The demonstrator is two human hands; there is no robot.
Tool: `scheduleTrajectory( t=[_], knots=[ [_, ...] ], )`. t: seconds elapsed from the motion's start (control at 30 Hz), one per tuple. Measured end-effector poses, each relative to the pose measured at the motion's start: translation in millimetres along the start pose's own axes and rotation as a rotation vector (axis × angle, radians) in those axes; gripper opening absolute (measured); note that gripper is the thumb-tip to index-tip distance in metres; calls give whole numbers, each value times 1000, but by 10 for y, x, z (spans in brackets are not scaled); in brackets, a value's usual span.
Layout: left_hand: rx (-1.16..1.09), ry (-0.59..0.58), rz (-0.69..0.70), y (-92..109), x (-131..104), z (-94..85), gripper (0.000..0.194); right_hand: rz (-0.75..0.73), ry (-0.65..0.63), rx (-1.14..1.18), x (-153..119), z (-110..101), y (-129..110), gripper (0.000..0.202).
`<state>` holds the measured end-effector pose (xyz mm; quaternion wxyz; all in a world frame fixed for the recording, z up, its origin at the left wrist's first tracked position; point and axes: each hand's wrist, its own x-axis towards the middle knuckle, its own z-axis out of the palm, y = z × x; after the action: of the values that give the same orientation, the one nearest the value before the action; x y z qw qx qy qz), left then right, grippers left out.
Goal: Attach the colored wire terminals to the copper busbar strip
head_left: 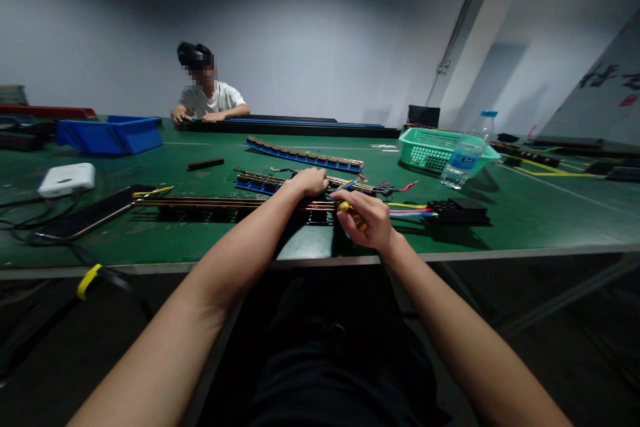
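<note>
Long copper-coloured bars (225, 203) lie along the near part of the green table, with coloured wires (407, 211) running from their right end to a black block (459, 211). My right hand (365, 217) is wrapped round a yellow-handled tool (344, 207) at the bars' right end; the tool's tip is hard to make out. Just left of it, my left hand (311, 182) is closed at the bars, and what its fingers grip is hidden. Behind my hands lies a blue-based strip (257, 182) with loose wires. Farther back is another blue-based strip (305, 155).
A green basket (425, 150) and a water bottle (463, 160) stand at the right. At the left are a blue bin (111, 135), a white box (67, 179), a black phone-like slab (95, 212) and cables. Across the table sits a person (213, 100) beside long dark bars (300, 127).
</note>
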<state>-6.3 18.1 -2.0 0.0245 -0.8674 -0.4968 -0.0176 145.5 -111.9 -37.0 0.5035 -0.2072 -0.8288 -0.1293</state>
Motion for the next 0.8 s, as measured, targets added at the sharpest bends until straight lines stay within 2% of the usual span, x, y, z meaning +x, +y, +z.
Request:
scheduleTrajectory(
  t=[0.07,0.13,0.2,0.3,0.37,0.5,0.63,0.8],
  knots=[
    [-6,2,2,-6,9,5,38,-101,-78,-29,13,18,-23,30],
    [-10,-1,2,-7,4,3,39,-59,-78,-12,10,39,-35,28],
    [-9,-4,5,-2,-13,-7,39,125,28,55,-1,51,-33,25],
    [-5,7,18,10,-43,-24,38,457,298,208,-9,40,-9,25],
    [-4,13,26,15,-54,-28,37,549,416,249,-16,16,3,29],
    [2,9,22,14,-48,-24,38,491,517,183,-94,-56,-49,37],
    [9,4,24,23,-55,-35,39,423,673,149,-233,-179,-222,36],
    [10,-5,11,36,-77,-56,38,465,846,163,-320,-383,-516,37]
  ],
)
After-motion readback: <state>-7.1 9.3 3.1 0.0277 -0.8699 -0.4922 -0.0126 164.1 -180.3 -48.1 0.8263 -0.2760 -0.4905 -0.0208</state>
